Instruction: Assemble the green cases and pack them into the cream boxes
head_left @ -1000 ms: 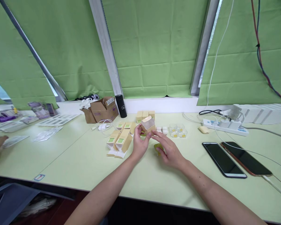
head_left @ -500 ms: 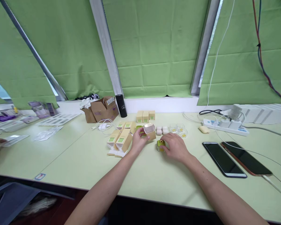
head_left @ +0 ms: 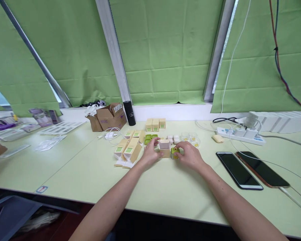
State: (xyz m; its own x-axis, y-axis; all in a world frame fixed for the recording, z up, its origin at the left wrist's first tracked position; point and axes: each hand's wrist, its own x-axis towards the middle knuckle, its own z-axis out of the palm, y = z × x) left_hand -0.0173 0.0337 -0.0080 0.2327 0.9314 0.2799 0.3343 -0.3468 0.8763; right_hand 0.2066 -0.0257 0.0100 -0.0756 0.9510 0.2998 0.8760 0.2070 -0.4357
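Beside the green-topped container (head_left: 174, 153), an open carton (head_left: 165, 153) stands upright.

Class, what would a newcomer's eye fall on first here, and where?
Probably the big green blinds filling the top. Then, near the centre, the left hand holding a small open box and the right hand holding a green container beside it. Two dark-screened phones lie at the right.

The carton (head_left: 167, 153) is tan, the small container (head_left: 175, 153) green and yellow
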